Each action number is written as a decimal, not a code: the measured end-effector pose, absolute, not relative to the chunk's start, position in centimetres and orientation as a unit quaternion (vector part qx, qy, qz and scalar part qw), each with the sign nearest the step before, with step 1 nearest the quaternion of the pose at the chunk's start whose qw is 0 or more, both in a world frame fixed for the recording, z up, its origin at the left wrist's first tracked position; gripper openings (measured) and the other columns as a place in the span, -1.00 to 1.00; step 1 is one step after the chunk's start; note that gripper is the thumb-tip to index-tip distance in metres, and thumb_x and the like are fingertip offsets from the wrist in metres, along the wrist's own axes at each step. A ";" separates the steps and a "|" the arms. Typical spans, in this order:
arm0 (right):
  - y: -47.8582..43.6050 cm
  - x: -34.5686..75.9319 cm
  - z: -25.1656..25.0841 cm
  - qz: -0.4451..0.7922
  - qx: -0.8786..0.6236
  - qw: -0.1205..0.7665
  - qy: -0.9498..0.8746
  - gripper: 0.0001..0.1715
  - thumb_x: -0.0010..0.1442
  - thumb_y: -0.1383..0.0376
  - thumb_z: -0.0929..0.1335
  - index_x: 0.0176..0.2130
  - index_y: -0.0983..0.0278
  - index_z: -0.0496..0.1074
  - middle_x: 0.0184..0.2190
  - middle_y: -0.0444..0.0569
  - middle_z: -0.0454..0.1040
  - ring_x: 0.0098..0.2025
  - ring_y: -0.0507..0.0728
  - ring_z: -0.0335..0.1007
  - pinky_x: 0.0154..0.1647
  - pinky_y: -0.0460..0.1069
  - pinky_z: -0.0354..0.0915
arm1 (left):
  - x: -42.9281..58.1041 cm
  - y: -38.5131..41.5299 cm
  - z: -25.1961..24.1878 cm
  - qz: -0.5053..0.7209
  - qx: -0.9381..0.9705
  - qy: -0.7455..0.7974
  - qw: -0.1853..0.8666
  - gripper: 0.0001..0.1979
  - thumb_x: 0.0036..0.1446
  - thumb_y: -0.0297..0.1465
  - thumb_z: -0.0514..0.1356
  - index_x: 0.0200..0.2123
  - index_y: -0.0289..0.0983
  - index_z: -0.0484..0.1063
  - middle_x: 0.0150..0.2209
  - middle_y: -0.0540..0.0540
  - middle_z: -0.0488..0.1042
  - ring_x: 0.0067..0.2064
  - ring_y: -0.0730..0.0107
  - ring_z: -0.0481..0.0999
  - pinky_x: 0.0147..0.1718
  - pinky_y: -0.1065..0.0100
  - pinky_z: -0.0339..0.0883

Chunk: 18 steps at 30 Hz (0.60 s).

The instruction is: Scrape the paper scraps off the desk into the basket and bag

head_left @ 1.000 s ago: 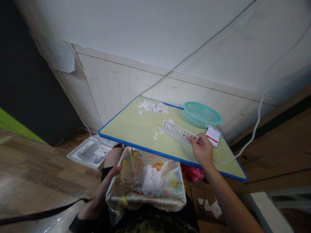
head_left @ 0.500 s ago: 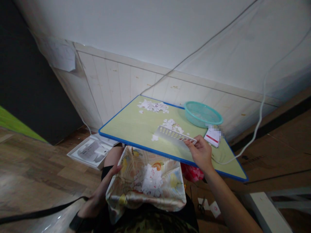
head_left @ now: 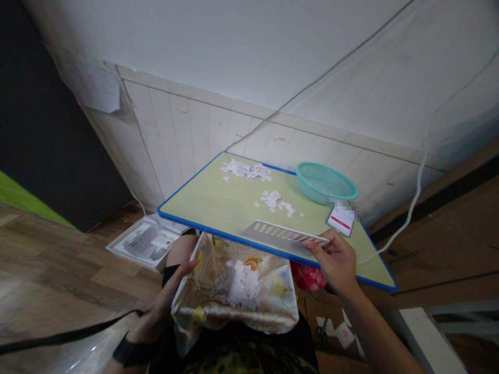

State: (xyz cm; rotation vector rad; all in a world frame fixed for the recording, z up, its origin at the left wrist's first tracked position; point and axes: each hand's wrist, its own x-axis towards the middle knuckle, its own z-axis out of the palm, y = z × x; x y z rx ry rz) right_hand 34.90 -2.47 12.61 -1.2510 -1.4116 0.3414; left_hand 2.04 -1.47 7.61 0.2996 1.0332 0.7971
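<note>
My right hand (head_left: pixel 337 259) is closed on one end of a long white slotted plastic strip (head_left: pixel 283 234), which lies almost flat at the near edge of the green table (head_left: pixel 218 202). Small white paper scraps (head_left: pixel 277 200) lie in a pile in the middle of the table, and a second scrap pile (head_left: pixel 244 170) lies at the far edge. My left hand (head_left: pixel 161 309) grips the left side of a patterned cloth bag (head_left: pixel 234 296) held open below the table edge, with white scraps inside it.
A teal plastic basket (head_left: pixel 325 182) stands at the table's far right, with a red-and-white card (head_left: pixel 341 219) beside it. A white cable (head_left: pixel 419 171) hangs across the wall to the table. An open white box (head_left: pixel 144 244) lies on the wooden floor at left.
My right hand pulled the slotted strip from the middle of the table toward the near edge and tipped it flatter. The middle scrap pile stayed behind. The left hand and the bag barely moved.
</note>
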 end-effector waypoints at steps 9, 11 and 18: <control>1.9 39.0 10.6 0.025 -0.603 0.588 -0.538 -0.62 0.07 0.09 0.48 -0.49 0.25 0.31 -0.61 -0.22 0.34 -0.57 0.00 0.24 -0.55 -0.10 0.15 | 2.0 -1.2 7.2 0.348 0.080 0.402 0.843 -0.32 0.15 -0.19 0.23 0.27 -0.41 0.27 -0.22 -0.20 0.70 -0.06 0.00 0.63 -0.04 0.18 0.49; 1.8 38.7 10.6 0.046 -0.591 0.593 -0.544 -0.63 0.08 0.10 0.47 -0.49 0.24 0.30 -0.61 -0.22 0.35 -0.57 0.00 0.23 -0.56 -0.10 0.15 | 2.1 -1.4 7.7 0.336 0.067 0.411 0.845 -0.31 0.14 -0.20 0.24 0.27 -0.42 0.26 -0.22 -0.22 0.69 -0.05 -0.05 0.63 -0.03 0.13 0.49; 0.7 39.9 10.9 0.001 -0.596 0.626 -0.503 -0.61 0.07 0.07 0.47 -0.47 0.24 0.30 -0.61 -0.21 0.32 -0.57 0.00 0.22 -0.55 -0.09 0.14 | 1.9 -1.8 7.8 0.372 0.081 0.478 0.791 -0.24 0.04 -0.31 0.34 0.29 -0.37 0.23 -0.24 -0.13 0.70 -0.11 -0.04 0.65 -0.10 0.16 0.53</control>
